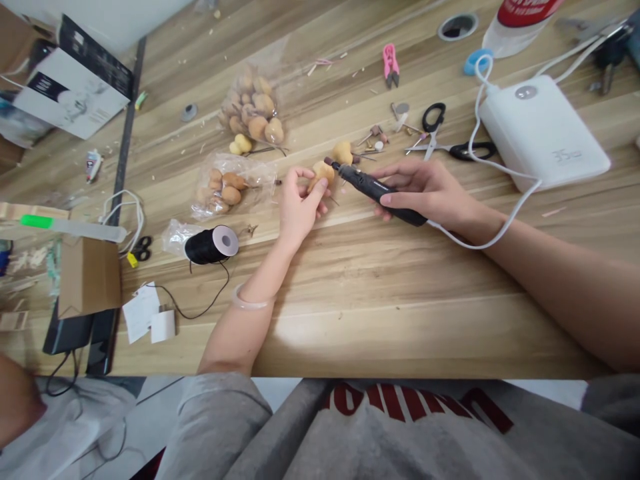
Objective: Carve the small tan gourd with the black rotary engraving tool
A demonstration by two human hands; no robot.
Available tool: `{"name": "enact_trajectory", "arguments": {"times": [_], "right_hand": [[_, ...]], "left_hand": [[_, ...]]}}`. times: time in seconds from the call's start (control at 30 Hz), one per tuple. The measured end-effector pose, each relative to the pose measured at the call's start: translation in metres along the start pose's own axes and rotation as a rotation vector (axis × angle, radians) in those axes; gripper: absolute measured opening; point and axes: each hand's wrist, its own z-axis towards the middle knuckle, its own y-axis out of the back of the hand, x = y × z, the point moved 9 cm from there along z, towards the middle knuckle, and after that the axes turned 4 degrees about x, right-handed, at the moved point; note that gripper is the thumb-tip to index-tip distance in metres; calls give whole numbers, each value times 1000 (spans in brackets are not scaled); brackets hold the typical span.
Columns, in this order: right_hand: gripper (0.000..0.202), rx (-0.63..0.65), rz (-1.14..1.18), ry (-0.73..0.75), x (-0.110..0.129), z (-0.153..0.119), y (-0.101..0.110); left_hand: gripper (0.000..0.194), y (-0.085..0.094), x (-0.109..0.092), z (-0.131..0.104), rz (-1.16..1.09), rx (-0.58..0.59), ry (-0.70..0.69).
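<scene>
Pinched in the fingers of my left hand [300, 203] is a small tan wooden piece, rounded like a gourd [323, 173]. My right hand [425, 190] wraps round a black rotary tool [373, 187], whose dark tip points left and meets or nearly meets the piece's right side; contact is unclear. A white cable [480, 247] runs from the tool's rear to a white power bank [545, 133]. Just beyond my hands lies another yellowish piece [343, 152]. Small grinding bits [376, 137] are scattered behind it, beside black-handled scissors [433, 137].
Clear bags of tan pieces [255, 107] and brown pieces [227, 189] lie at left of centre. Nearby sits a black cord spool [210, 245]. Pink clippers [391, 65], a bottle [520, 27] and a cardboard box [90, 277] stand farther out. Another person's arm [17, 400] shows lower left.
</scene>
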Motion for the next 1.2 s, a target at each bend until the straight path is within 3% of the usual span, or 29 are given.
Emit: {"name": "enact_trajectory", "arguments": {"times": [0.37, 0.77, 0.93, 1.2], "right_hand": [[45, -14, -28, -1, -1, 2, 4], [42, 43, -14, -27, -2, 1, -1], [39, 81, 0, -25, -1, 2, -4], [35, 37, -7, -42, -1, 2, -2]], "left_hand": [[22, 2, 0, -1, -22, -43, 47], [22, 1, 3, 1, 5, -11, -8], [21, 1, 1, 0, -20, -23, 42], [17, 0, -1, -2, -51, -34, 90]]}}
